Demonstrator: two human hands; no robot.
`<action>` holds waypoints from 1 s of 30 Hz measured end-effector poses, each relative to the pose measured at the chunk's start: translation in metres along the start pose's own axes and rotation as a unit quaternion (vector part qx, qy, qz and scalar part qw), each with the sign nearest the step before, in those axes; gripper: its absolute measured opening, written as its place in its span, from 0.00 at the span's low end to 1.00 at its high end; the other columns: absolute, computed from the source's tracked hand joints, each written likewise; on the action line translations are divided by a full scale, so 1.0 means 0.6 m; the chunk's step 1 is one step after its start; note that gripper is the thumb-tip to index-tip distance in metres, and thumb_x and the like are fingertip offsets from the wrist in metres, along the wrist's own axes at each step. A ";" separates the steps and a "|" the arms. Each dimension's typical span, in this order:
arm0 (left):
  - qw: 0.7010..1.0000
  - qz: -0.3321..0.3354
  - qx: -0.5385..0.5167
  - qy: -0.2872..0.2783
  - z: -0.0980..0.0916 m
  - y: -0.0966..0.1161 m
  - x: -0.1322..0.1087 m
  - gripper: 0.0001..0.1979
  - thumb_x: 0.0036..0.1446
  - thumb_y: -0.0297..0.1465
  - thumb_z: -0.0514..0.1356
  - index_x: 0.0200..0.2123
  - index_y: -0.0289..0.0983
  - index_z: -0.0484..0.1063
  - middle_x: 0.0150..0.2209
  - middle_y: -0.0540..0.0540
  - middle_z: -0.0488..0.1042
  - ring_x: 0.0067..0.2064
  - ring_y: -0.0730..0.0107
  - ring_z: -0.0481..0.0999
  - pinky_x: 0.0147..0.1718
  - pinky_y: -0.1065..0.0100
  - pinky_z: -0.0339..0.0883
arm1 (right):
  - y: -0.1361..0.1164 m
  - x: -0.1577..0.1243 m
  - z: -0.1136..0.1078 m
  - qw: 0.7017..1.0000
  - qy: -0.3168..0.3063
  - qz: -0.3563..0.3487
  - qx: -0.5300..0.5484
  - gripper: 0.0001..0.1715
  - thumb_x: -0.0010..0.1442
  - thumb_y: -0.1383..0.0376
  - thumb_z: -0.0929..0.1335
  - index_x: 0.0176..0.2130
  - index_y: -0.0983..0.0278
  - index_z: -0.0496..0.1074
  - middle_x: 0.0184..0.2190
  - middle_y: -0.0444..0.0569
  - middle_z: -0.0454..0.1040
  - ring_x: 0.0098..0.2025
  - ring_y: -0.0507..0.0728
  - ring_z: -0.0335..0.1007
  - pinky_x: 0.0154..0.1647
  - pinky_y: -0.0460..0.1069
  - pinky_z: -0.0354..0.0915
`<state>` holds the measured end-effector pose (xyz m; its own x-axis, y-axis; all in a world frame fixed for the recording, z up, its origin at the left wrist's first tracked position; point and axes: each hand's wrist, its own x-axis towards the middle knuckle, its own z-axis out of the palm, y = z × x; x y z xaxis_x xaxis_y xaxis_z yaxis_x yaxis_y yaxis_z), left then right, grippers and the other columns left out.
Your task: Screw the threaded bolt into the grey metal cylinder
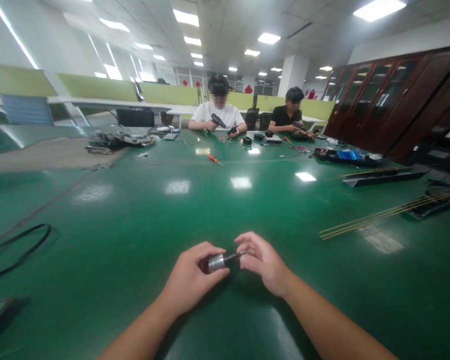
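My left hand (189, 272) is wrapped around a short silver metal cylinder (216, 263) that looks like a small motor. A thin dark shaft (232, 256) sticks out of its right end. At the tip of this shaft, the thumb and curled fingers of my right hand (264, 262) close around it. Both hands are just above the green tabletop (195, 210), close to the near edge. The far side of the cylinder is hidden in my left palm.
Thin brass-coloured rods (375, 216) and a dark metal channel (382, 176) lie at right. Further off are a red screwdriver (215, 160) and a black tray (345, 156). A black cable (33, 245) curls at left. Two people sit across, each with a power drill (218, 120).
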<state>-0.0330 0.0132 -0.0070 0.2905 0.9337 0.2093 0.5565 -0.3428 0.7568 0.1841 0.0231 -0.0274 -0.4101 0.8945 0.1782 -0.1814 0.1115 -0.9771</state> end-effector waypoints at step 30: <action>0.999 -0.013 -0.019 0.025 0.022 0.018 -0.019 0.12 0.49 0.32 0.73 0.39 0.42 0.81 0.33 0.52 0.81 0.33 0.67 0.78 0.33 0.71 0.66 | -0.013 -0.014 -0.002 0.968 0.005 0.040 -0.248 0.05 0.55 0.67 0.74 0.35 0.62 0.81 0.30 0.46 0.77 0.31 0.55 0.71 0.32 0.47 0.63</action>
<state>-0.0200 -0.0024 -0.0094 0.2367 0.9465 0.2192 0.5326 -0.3151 0.7855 0.1902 0.0153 -0.0217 -0.3958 0.9127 0.1018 0.3023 0.2342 -0.9240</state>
